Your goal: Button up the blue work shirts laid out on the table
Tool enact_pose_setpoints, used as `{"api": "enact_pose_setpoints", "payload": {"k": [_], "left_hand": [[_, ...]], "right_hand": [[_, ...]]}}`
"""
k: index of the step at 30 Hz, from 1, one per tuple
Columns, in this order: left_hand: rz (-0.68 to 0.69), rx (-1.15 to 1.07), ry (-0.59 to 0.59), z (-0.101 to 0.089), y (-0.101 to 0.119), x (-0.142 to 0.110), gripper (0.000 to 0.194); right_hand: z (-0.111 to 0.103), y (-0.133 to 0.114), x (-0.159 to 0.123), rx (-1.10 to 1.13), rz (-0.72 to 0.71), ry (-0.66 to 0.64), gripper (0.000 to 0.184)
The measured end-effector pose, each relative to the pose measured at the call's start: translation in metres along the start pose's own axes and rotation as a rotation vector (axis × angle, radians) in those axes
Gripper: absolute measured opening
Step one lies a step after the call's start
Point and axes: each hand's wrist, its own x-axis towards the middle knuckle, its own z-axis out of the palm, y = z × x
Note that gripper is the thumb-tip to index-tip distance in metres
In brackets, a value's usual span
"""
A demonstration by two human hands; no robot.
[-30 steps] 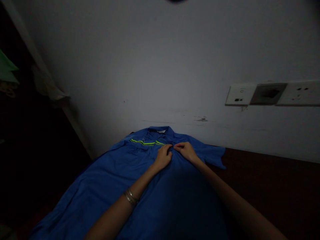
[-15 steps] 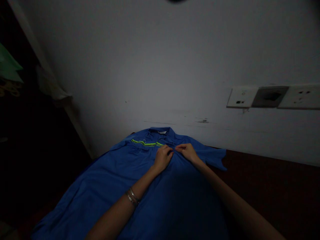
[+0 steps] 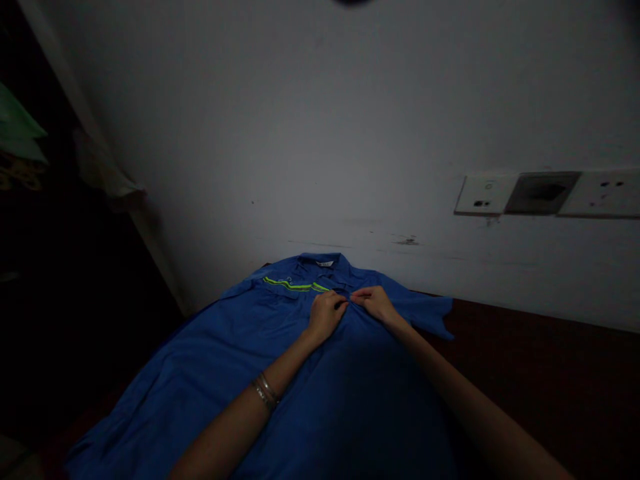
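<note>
A blue short-sleeved shirt (image 3: 210,373) lies spread out, its collar towards the wall and a yellow-green stripe across the chest. My left hand (image 3: 326,315) is closed in a pinch on the shirt's front, just below the stripe. Close beside it on the right, my right hand (image 3: 374,303) pinches the same front between thumb and fingertips. Small folds run out from between the two hands. Whether a button lies between the fingertips is too small and dark to see. Silver bangles (image 3: 266,390) circle my left wrist.
The shirt rests on a dark reddish-brown surface (image 3: 540,360) against a pale wall (image 3: 320,133). Wall sockets and switches (image 3: 543,193) sit at the right. Green cloth (image 3: 17,127) and a whitish bag or cloth (image 3: 107,170) hang at the dark left side.
Both hands stay at the same spot on the shirt front, their pinches almost unchanged. The view has shifted very slightly.
</note>
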Motion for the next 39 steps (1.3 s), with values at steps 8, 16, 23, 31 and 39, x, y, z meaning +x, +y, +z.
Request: {"api": "enact_pose_setpoints", "payload": {"k": [8, 16, 23, 31, 39], "left_hand": [[0.180, 0.141, -0.006, 0.004, -0.004, -0.002, 0.014], [0.179, 0.119, 0.017, 0.007, -0.006, -0.002, 0.013], [0.200, 0.171, 0.007, 0.007, -0.004, -0.003, 0.012], [0.228, 0.168, 0.017, 0.009, -0.008, -0.003, 0.010], [0.283, 0.123, 0.020, 0.008, -0.011, -0.001, 0.011]], "right_hand": [[0.003, -0.001, -0.002, -0.067, -0.040, 0.017, 0.016], [0.005, -0.016, -0.013, -0.274, -0.141, 0.043, 0.014], [0.005, -0.020, -0.016, -0.343, -0.214, 0.040, 0.016], [0.004, -0.022, -0.017, -0.387, -0.211, 0.016, 0.020], [0.003, -0.015, -0.012, -0.279, -0.111, 0.052, 0.018]]}}
